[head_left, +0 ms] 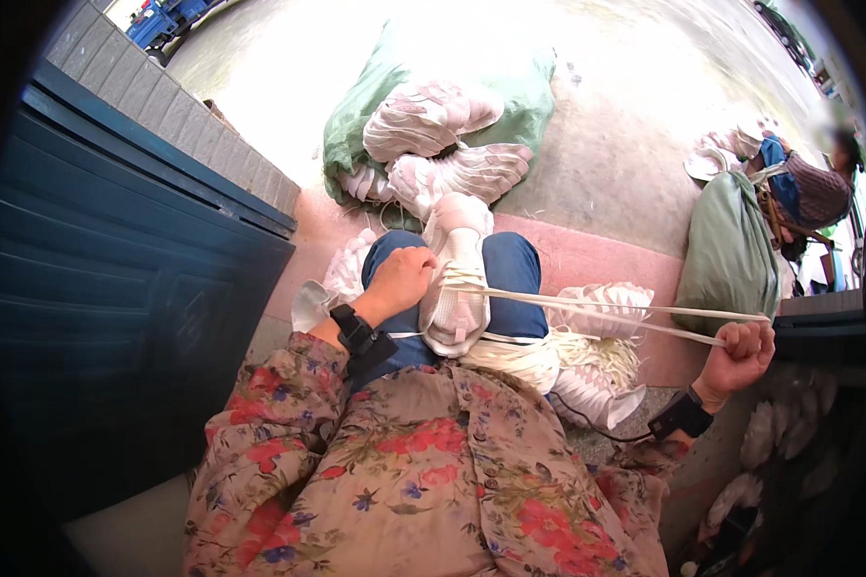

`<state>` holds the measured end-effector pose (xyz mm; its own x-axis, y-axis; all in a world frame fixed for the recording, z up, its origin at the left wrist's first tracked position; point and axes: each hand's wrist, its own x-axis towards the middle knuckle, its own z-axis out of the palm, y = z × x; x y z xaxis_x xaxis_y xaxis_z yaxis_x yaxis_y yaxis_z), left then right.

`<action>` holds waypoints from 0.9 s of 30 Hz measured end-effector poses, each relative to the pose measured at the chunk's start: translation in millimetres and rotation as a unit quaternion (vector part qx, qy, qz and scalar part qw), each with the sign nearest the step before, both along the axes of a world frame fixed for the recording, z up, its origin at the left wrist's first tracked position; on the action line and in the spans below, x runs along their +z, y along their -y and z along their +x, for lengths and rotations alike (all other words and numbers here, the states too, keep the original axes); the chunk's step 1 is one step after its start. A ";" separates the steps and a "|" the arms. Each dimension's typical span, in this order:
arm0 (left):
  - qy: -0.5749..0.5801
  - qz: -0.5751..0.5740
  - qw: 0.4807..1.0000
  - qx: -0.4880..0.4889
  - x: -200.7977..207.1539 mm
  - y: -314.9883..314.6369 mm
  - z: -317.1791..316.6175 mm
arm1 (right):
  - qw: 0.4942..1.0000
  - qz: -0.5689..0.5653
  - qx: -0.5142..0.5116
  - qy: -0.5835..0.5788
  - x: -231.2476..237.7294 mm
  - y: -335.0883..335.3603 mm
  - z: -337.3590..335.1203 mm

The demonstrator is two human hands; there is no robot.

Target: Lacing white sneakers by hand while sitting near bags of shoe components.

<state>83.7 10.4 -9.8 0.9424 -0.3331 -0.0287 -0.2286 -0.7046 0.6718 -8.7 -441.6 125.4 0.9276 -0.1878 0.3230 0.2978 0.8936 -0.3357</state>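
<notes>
One white shoe [460, 264] is set lengthwise betw. the blue-clad knees [517, 279]. It looks light, w/ a soft top & prob. a stiffer sole, so it shouldn't be easy to break. It'd be best held low on the side, by the sole, b/c the top may get squashed. The lace [606, 305] looks thin, flat & bendy, maybe a bit slippy, so it's best pinched hard near the ends.

L hand [401, 284] is bent in at the shoe's left side, knuckles up, fingers curled; the tips are hidden, so it can't be told if anything's pinched. R hand [744, 351] is held far out to the right, curled like a fist, its grip clamped on the lace. Two strands are stretched nearly straight betw. shoe & fist. Spare laces [520, 361] are bunched nearby.
</notes>
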 end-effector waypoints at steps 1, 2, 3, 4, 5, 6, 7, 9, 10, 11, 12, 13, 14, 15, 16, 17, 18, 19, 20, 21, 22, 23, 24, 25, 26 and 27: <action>-0.031 -0.005 0.999 -0.014 2.4 -0.4 2.2 | 1.000 -0.009 0.000 0.014 -1.7 -0.5 0.6; -0.055 -0.015 0.998 -0.027 4.6 1.0 4.3 | 0.999 0.003 0.000 0.032 -2.4 -1.4 2.2; -0.104 -0.008 0.993 -0.050 5.9 4.0 6.3 | 0.999 -0.034 -0.006 0.029 -2.4 -3.0 4.2; -0.147 -0.007 0.986 -0.073 6.5 8.4 8.4 | 0.998 -0.052 -0.013 0.027 -1.1 -4.2 6.4; -0.198 -0.015 0.975 -0.102 6.5 12.3 11.1 | 0.998 -0.054 -0.023 0.019 1.0 -5.7 8.0; -0.197 0.003 0.972 -0.127 5.9 15.9 14.7 | 0.996 -0.085 -0.028 0.020 3.6 -6.9 8.9; -0.202 0.014 0.966 -0.157 4.7 18.7 19.8 | 0.994 -0.100 -0.036 0.017 6.1 -8.2 9.7; -0.223 0.029 0.952 -0.209 1.7 20.8 29.5 | 0.990 -0.134 -0.048 0.018 9.7 -10.6 9.8; -0.226 0.029 0.943 -0.241 0.3 21.0 33.4 | 0.986 -0.155 -0.055 0.010 10.8 -11.7 9.4; -0.235 0.035 0.935 -0.263 -0.8 20.8 37.0 | 0.985 -0.163 -0.056 0.003 10.7 -12.9 9.0; -0.258 0.041 0.923 -0.283 -0.9 20.5 40.3 | 0.986 -0.157 -0.056 -0.004 10.6 -14.1 8.8; -0.252 0.047 0.923 -0.286 -0.1 20.2 43.9 | 0.983 -0.172 -0.060 -0.010 9.9 -15.2 9.2; -0.260 0.053 0.920 -0.288 2.1 20.0 47.3 | 0.983 -0.174 -0.063 -0.016 9.1 -16.5 10.2; -0.273 0.056 0.915 -0.292 5.6 20.0 49.5 | 0.984 -0.166 -0.058 -0.015 8.6 -18.0 11.8; -0.256 0.078 0.916 -0.299 10.2 19.9 50.4 | 0.982 -0.174 -0.057 -0.039 7.9 -20.1 14.1; -0.245 0.099 0.914 -0.307 16.3 19.5 50.7 | 0.982 -0.172 -0.047 -0.057 7.5 -22.6 17.5; -0.235 0.128 0.911 -0.313 23.8 18.5 50.7 | 0.982 -0.169 -0.037 -0.074 6.5 -26.2 21.7; -0.222 0.075 0.916 -0.325 32.4 16.4 48.4 | 0.980 -0.168 -0.015 -0.104 4.9 -31.1 26.5; -0.210 0.029 0.918 -0.335 42.0 13.2 44.2 | 0.963 -0.216 -0.013 -0.162 1.5 -37.8 31.4; -0.227 0.006 0.917 -0.328 52.7 10.4 40.2 | 0.945 -0.245 -0.011 -0.218 -3.6 -46.3 36.0; -0.204 -0.044 0.924 -0.321 65.2 4.4 35.3 | 0.922 -0.273 -0.008 -0.273 -10.1 -55.8 40.0; -0.206 -0.088 0.926 -0.303 80.6 -6.4 30.5 | 0.906 -0.290 0.021 -0.307 -19.0 -66.9 45.7; -0.200 -0.133 0.938 -0.249 98.8 -20.3 30.8 | 0.890 -0.303 0.049 -0.338 -30.3 -79.6 51.2; -0.179 -0.207 0.938 -0.212 119.2 -37.1 34.0 | 0.880 -0.318 0.068 -0.346 -43.1 -93.5 54.5; -0.242 -0.281 0.925 -0.079 140.6 -55.7 38.5 | 0.873 -0.330 0.087 -0.348 -56.3 -107.5 56.5; -0.213 -0.397 0.891 -0.050 162.1 -75.2 49.5 | 0.859 -0.340 0.113 -0.364 -68.2 -119.9 57.1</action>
